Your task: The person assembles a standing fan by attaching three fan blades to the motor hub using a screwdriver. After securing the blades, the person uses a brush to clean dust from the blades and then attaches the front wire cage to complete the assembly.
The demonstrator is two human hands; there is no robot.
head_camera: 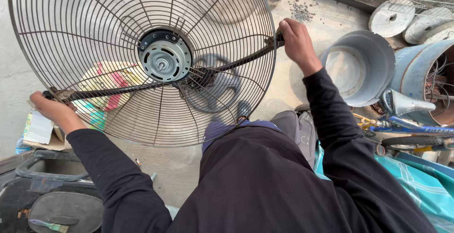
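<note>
I hold up a large round wire fan guard (pixel 94 34) with a grey motor (pixel 164 57) bolted at its centre. A dark bracket bar (pixel 118 90) runs across the guard behind the motor. My left hand (pixel 53 111) grips the bar's left end at the guard's lower-left rim. My right hand (pixel 294 39) is closed on the bar's right end at the guard's right rim. The guard is tilted toward me, and the concrete floor shows through its wires.
A dark fan blade (pixel 213 86) and a colourful cloth (pixel 109 91) lie on the floor behind the guard. A grey metal tub (pixel 360 67) stands at right, with round discs (pixel 390 18) behind. A bicycle (pixel 411 130) and teal cloth (pixel 425 185) sit lower right; a black bin (pixel 47 167) lower left.
</note>
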